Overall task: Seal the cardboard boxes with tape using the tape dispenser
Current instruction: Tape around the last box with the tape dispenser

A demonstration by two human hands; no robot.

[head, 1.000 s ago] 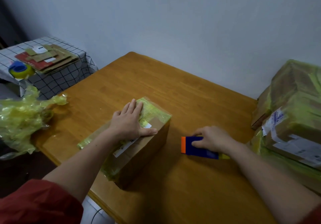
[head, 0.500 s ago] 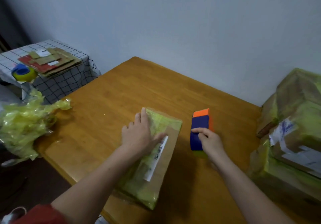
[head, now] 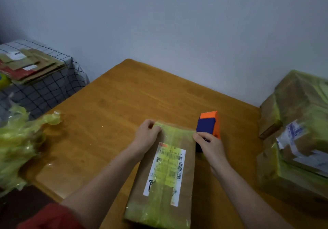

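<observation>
lying lengthwise on the wooden table [head: 115, 104], the cardboard box [head: 184, 180] runs from the near edge away toward the wall, its top striped with yellow-green tape [head: 170, 132] and carrying a white shipping label [head: 166, 168] with barcodes.

the left hand [head: 147, 132] is at the box's far left corner, fingers curled down over the far edge and gripping it, the thumb on the taped top. the right hand [head: 210, 144] is at the far right corner, just beside the box's right edge, fingers wrapped round the blue and orange tape dispenser [head: 208, 124]. the dispenser stands up beyond the knuckles, orange end farthest from the camera, its blue body touching or almost touching the box's far right corner; which of the two i cannot tell. so the box lies between the two forearms, with both hands at its far end.

a red sleeve [head: 49, 216] shows on the left arm at the bottom. off to the right a stack of taped boxes [head: 298, 131] sits at the table's edge. crumpled yellow-green plastic [head: 16, 143] spills over the left side, and behind it flattened cardboard [head: 30, 67] rests on a checked cloth [head: 49, 90].
</observation>
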